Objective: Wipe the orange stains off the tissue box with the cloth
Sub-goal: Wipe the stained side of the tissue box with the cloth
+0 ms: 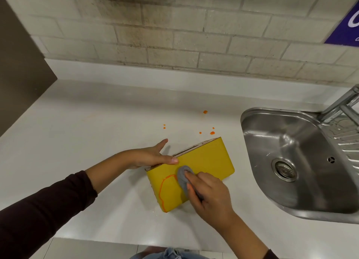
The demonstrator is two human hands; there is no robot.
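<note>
One head-worn camera looks forward and steeply down, close over the countertop (81, 126).

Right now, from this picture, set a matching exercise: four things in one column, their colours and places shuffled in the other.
1 box
2 cloth
3 sink
4 drops

A grey, under the right hand
B orange, on the counter behind the box
C yellow, held by the left hand
D steel, right of the box

Pairs: 1-C, 2-A, 3-D, 4-B
</note>
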